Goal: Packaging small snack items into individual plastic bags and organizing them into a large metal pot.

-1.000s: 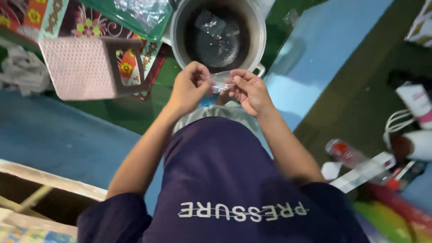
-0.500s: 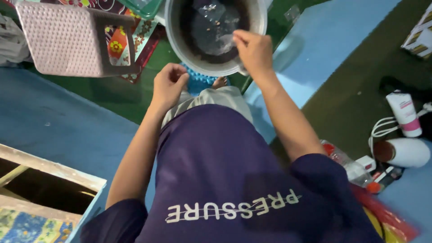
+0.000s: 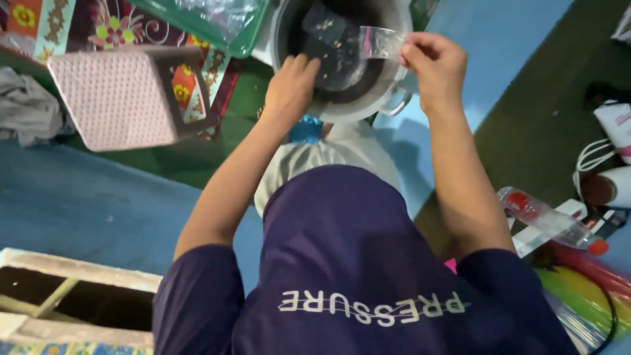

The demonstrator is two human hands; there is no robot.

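Small clear plastic packet (image 3: 381,41) at upper centre, above dark pot; clear red-capped bottle (image 3: 549,221) and white tube (image 3: 616,125) at right edge.

- Floor covering, blue mat (image 3: 85,204): spans the left and near-left; a second blue stretch (image 3: 506,39) runs far right of centre.
- Floor covering, dark olive carpet (image 3: 545,118): right side, beside the blue stretch.
- Floor, green surface (image 3: 190,158): shows between the blue mat and the far patterned cloth.
- Patterned cloth (image 3: 79,23), floral, red and multicolour: far left.
- Pink plastic stool (image 3: 118,98), perforated top, dark frame: far left, standing partly over the patterned cloth.
- Wooden frame (image 3: 72,296), pale and worn, open dark interior: near left corner.
- Light: even, indoor, soft shadows.
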